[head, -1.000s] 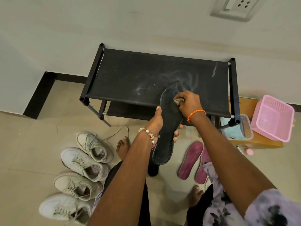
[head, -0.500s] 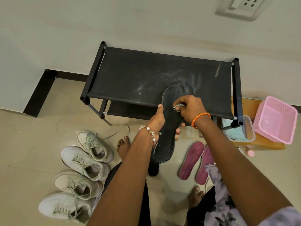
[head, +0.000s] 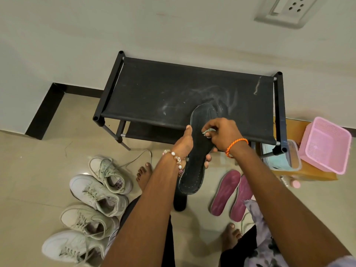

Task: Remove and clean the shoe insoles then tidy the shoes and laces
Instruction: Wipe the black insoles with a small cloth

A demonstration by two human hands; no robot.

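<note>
Left hand (head: 184, 144) grips black insole (head: 196, 151) (right hand (head: 224, 134) pinches cloth (head: 209, 131))

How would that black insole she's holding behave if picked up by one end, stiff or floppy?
Probably bendy yet shape-keeping: the black insole looks thin, but stays fairly straight though the left hand grips only its middle. Likely light, since one hand holds it while the right hand rubs it.

R hand (head: 224, 134) w/ cloth (head: 209, 131) lower on insole (head: 196, 151)
</note>
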